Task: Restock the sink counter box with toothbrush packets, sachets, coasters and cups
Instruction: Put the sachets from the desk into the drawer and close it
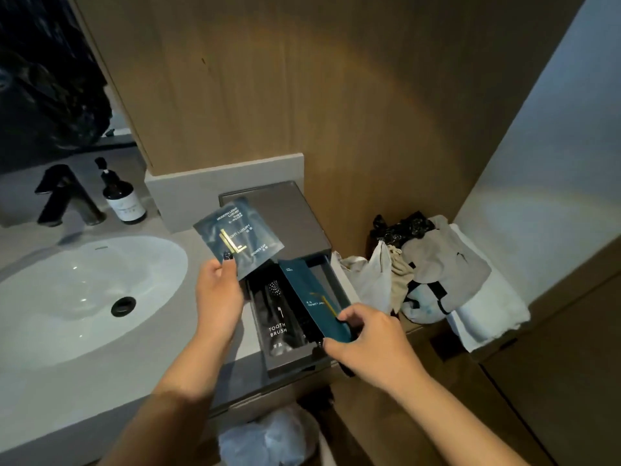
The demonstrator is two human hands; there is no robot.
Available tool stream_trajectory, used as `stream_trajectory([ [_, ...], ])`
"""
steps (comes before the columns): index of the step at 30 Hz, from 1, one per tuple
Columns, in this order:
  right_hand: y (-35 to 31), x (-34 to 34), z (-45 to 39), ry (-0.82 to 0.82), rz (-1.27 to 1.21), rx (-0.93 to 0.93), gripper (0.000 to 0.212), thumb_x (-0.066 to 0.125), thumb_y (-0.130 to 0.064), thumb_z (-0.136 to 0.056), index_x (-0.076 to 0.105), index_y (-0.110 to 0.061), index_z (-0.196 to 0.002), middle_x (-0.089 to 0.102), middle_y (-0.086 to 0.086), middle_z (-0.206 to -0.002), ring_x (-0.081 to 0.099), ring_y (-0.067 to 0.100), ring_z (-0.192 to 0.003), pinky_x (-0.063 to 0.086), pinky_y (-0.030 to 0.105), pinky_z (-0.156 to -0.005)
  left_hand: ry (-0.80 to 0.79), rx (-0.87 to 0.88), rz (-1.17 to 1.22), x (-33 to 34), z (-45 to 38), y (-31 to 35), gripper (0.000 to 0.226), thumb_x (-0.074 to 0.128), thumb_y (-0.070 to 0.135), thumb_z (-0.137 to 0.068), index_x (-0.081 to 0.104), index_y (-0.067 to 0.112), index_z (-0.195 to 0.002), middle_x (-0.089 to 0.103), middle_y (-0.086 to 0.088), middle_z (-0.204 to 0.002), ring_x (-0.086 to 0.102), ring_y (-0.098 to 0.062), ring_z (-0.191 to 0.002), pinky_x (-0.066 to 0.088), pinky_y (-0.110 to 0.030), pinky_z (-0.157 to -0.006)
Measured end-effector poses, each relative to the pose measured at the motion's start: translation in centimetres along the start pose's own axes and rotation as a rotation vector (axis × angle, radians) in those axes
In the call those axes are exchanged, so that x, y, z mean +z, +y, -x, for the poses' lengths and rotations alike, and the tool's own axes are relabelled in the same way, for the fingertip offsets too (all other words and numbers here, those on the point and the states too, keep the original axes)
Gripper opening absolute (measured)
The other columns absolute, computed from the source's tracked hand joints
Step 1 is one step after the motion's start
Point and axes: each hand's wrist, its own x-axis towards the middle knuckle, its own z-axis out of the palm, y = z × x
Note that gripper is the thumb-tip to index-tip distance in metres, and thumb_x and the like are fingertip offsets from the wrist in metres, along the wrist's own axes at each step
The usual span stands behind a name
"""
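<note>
A grey box (295,216) stands on the sink counter by the wooden wall, its drawer (331,280) pulled open toward me. A black packet marked TOOTH BRUSH (277,317) lies in the drawer's left side. My left hand (218,297) pinches a few dark blue sachets (237,238) fanned out above the drawer's back left corner. My right hand (366,341) grips the near end of a long teal packet (312,297) that slants down into the drawer's right side.
A white basin (84,290) with a black drain sits left of the box, with a black tap (64,196) and a dark pump bottle (122,196) behind it. Right of the counter lie towels and bags (437,277). A plastic-lined bin (272,435) is below.
</note>
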Motion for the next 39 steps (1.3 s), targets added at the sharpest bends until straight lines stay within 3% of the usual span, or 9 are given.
stream_trajectory([
  [4, -1.1, 1.0, 1.2, -0.027, 0.005, 0.106, 0.029, 0.072, -0.041, -0.069, 0.06, -0.029, -0.092, 0.063, -0.011, -0.084, 0.063, 0.004, -0.064, 0.055, 0.024, -0.058, -0.052, 0.106, -0.166, -0.5, -3.0, -1.3, 0.016, 0.042, 0.02, -0.1, 0.043, 0.008, -0.09, 0.041, -0.002, -0.066, 0.04, -0.019, -0.063, 0.033, -0.036, -0.061],
  [7, -1.3, 1.1, 1.2, -0.028, 0.081, 0.158, 0.034, 0.07, -0.044, -0.07, 0.062, -0.029, -0.1, 0.064, -0.008, -0.083, 0.066, 0.009, -0.062, 0.059, 0.029, -0.06, -0.138, 0.103, -0.231, 0.5, -4.2, -1.7, 0.015, 0.038, 0.018, -0.101, 0.041, 0.006, -0.092, 0.042, -0.001, -0.069, 0.04, -0.015, -0.063, 0.032, -0.024, -0.056],
  [9, -1.4, 1.0, 0.3, -0.006, 0.144, 0.159, 0.042, 0.069, -0.046, -0.073, 0.063, -0.027, -0.109, 0.066, -0.008, -0.08, 0.065, 0.009, -0.062, 0.057, 0.028, -0.059, -0.199, 0.11, -0.259, 1.4, -4.5, -1.9, 0.015, 0.036, 0.016, -0.101, 0.038, 0.009, -0.089, 0.043, -0.003, -0.071, 0.041, -0.016, -0.065, 0.031, -0.026, -0.055],
  [13, -1.5, 1.1, -1.8, 0.025, 0.287, 0.107, 0.049, 0.065, -0.046, -0.078, 0.063, -0.023, -0.121, 0.066, 0.0, -0.098, 0.063, 0.014, -0.077, 0.048, 0.024, -0.06, -0.262, 0.121, -0.295, 2.5, -4.2, -2.7, 0.018, 0.036, 0.014, -0.101, 0.035, 0.014, -0.084, 0.043, -0.003, -0.072, 0.04, -0.015, -0.063, 0.03, -0.024, -0.053],
  [16, -1.4, 2.0, -3.1, 0.039, 0.35, 0.069, 0.046, 0.061, -0.044, -0.082, 0.064, -0.021, -0.121, 0.064, 0.003, -0.112, 0.065, 0.02, -0.093, 0.051, 0.027, -0.069, -0.27, 0.13, -0.322, 2.7, -3.8, -3.4, 0.015, 0.035, 0.014, -0.102, 0.037, 0.013, -0.087, 0.044, -0.003, -0.076, 0.042, -0.016, -0.067, 0.03, -0.022, -0.053],
  [23, -1.1, 4.2, -6.3, -0.006, 0.551, -0.046, 0.036, 0.049, -0.041, -0.09, 0.068, -0.014, -0.105, 0.058, 0.008, -0.108, 0.064, 0.026, -0.09, 0.052, 0.033, -0.071, -0.278, 0.129, -0.349, 3.0, -4.1, -4.5, 0.011, 0.036, 0.015, -0.101, 0.038, 0.012, -0.091, 0.048, -0.013, -0.086, 0.046, -0.025, -0.079, 0.034, -0.033, -0.068],
  [29, -0.9, 5.2, -8.3, -0.054, 0.641, -0.065, 0.033, 0.048, -0.036, -0.093, 0.067, -0.009, -0.097, 0.06, 0.01, -0.107, 0.066, 0.029, -0.088, 0.052, 0.034, -0.07, -0.295, 0.152, -0.363, 2.8, -3.9, -4.4, 0.011, 0.035, 0.015, -0.102, 0.039, 0.011, -0.092, 0.045, -0.004, -0.08, 0.046, -0.02, -0.076, 0.032, -0.03, -0.06],
  [34, -0.9, 6.3, -8.8, -0.109, 0.763, -0.094, 0.022, 0.051, -0.017, -0.092, 0.067, -0.007, -0.103, 0.059, 0.014, -0.111, 0.066, 0.029, -0.092, 0.041, 0.03, -0.064, -0.29, 0.138, -0.348, 2.9, -3.9, -4.5, 0.011, 0.036, 0.016, -0.102, 0.041, 0.011, -0.093, 0.05, -0.01, -0.084, 0.048, -0.023, -0.079, 0.034, -0.032, -0.065],
  [39, -1.1, 6.7, -9.0, -0.139, 0.827, -0.083, 0.028, 0.052, -0.003, -0.088, 0.064, -0.006, -0.113, 0.055, 0.017, -0.121, 0.055, 0.031, -0.11, 0.049, 0.034, -0.077, -0.294, 0.127, -0.354, 2.8, -4.2, -4.6, 0.012, 0.036, 0.017, -0.101, 0.041, 0.011, -0.092, 0.051, -0.012, -0.084, 0.048, -0.022, -0.074, 0.031, -0.031, -0.062],
])
